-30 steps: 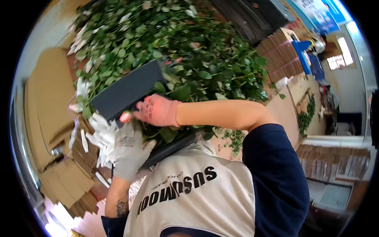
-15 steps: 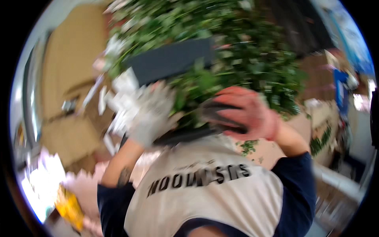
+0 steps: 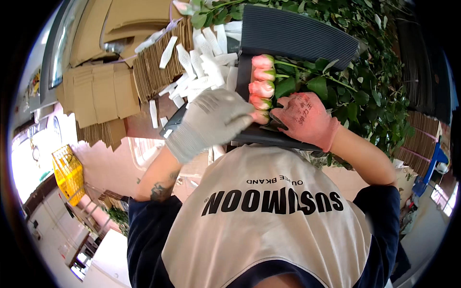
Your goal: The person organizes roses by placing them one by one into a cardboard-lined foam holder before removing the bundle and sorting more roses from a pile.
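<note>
Several pink roses lie in a row in a dark tray, blooms to the left and leafy stems to the right. My left hand, in a grey-white glove, has its fingertips drawn together against the petals of the nearest rose. My right hand, in a red glove, is curled just right of that bloom, its fingertips around the top of the stem. The stem inside this hand is hidden. Above the roses rests a black ribbed panel.
White foam mesh sleeves are heaped left of the tray. Cardboard stacks stand farther left. Leafy rose stems cover the right and far side. At the left is a yellow basket; more cardboard stands at the right.
The view has turned and sharpened, and the row of pink roses now shows. Both hands are at the nearest bloom; before, they were blurred and farther apart over the foliage.
</note>
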Demonstrator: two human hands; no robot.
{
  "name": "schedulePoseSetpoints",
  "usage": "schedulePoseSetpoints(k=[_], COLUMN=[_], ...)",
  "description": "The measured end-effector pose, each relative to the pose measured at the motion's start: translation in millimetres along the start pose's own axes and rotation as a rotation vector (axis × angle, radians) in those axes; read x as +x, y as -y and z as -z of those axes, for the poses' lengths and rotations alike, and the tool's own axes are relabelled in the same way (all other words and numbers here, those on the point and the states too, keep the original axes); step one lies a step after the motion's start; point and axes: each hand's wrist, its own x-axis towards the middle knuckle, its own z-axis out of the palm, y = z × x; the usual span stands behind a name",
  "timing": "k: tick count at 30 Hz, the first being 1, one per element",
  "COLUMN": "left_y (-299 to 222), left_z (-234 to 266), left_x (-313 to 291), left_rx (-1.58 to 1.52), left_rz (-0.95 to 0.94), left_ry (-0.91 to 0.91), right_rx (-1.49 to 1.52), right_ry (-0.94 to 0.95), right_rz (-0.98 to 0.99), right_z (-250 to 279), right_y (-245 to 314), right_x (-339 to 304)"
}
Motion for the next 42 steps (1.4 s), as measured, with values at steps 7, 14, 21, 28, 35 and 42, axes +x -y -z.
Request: schedulePoseSetpoints(k=[7, 14, 21, 28, 35, 42], left_y=[-35, -32, -29, -31, -37, -39], left_z=[-37, -47, -56, -51, -45, -54], left_x=[-20, -23, -23, -20, -13, -7], left_rx=[0.042, 0.082, 0.140, 0.088, 0.173, 0.250], left_rz=[0.010, 0.043, 0.087, 0.159, 0.063, 0.092], left_ry=[0.036, -0.043, -0.008, 0.075, -0.149, -0.009], right_rx=[-0.056, -0.122, -0.140, -0.105, -0.122, -0.211], right_ry=[0.127, -0.224, 0.106, 0.079, 0.009, -0.120], right_rz=[-0.026, -0.126, -0.170, -0.118, -0.054, -0.194], right_z=[-9, -15, -17, -24, -11, -11], right_y=[3, 0, 1, -4, 0, -10], right_x=[9, 4, 15, 16, 14, 10])
